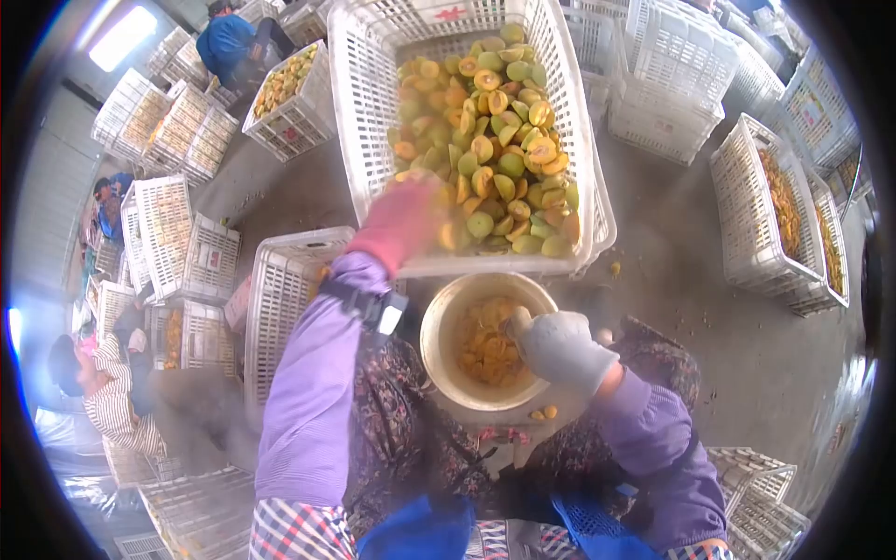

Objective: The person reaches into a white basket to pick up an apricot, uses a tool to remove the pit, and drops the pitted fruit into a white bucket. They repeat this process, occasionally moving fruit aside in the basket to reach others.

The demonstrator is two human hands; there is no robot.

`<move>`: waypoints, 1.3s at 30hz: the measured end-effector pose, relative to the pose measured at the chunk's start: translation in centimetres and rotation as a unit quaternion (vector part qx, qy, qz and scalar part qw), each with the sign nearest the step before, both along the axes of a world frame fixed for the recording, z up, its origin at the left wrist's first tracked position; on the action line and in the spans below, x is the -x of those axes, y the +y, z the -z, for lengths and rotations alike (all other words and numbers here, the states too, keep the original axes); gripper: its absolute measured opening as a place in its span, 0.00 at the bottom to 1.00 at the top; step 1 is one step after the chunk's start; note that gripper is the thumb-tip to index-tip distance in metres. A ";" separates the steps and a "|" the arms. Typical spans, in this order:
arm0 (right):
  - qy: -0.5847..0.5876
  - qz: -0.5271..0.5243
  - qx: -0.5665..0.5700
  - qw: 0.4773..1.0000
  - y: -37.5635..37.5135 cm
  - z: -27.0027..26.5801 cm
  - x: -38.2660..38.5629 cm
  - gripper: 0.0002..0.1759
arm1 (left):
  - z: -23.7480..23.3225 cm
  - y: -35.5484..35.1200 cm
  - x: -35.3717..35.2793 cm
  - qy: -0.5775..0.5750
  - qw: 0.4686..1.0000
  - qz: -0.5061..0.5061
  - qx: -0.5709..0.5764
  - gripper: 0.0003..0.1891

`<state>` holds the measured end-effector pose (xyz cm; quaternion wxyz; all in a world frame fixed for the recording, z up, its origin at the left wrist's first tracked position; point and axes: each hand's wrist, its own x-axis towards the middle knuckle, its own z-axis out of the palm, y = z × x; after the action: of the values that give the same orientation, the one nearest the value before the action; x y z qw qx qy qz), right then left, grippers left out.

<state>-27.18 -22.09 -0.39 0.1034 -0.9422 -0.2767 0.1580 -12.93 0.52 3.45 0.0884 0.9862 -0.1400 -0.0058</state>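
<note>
My left hand (407, 222), in a pink glove, reaches over the near left corner of a white plastic crate (457, 266). Motion smears its fingers, so their grip is hidden. Inside the crate lies a heap of halved fruits (504, 159), green-skinned with orange flesh, like apricots. Below it stands a pale round pot (432, 341) with orange-brown pieces (487, 345) at the bottom. Over the pot's right rim is my right hand (567, 350) in a grey glove. Its fingers are curled closed, and what they hold, if anything, I cannot make out.
Another white crate (280, 247) stands close by my left arm. Crates of orange fruit (779, 210) sit at the right, near stacked crates (667, 79). A person in stripes (117, 401) sits at the left; a person in blue (227, 47) is farther back. Small yellow pieces (544, 412) lie below the pot.
</note>
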 end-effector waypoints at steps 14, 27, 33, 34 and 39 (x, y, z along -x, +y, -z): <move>-0.165 0.104 -0.314 0.929 -0.9 -1.5 -2.4 0.12 | 3.3 1.3 -0.2 0.032 0.888 0.064 0.454 0.20; -0.138 0.116 -0.288 0.940 2.8 -1.3 -3.0 0.13 | 5.0 -2.0 9.2 -0.010 0.920 0.018 0.392 0.15; -0.141 0.099 -0.210 0.962 3.6 0.1 -2.8 0.21 | 7.6 -1.1 9.5 0.273 0.411 -0.055 0.868 0.16; -0.168 0.089 -0.194 0.962 3.7 0.4 -2.7 0.23 | 7.6 -1.2 9.4 0.280 0.363 -0.070 0.886 0.17; -0.100 0.101 -0.197 0.970 3.8 -0.1 -2.6 0.27 | 4.3 -4.3 8.5 0.189 0.419 -0.161 0.873 0.23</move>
<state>-24.60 -18.26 -0.30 0.2747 -0.9372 -0.2147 -0.0056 -21.46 -3.79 -0.88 0.9255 0.3580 0.1119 -0.0526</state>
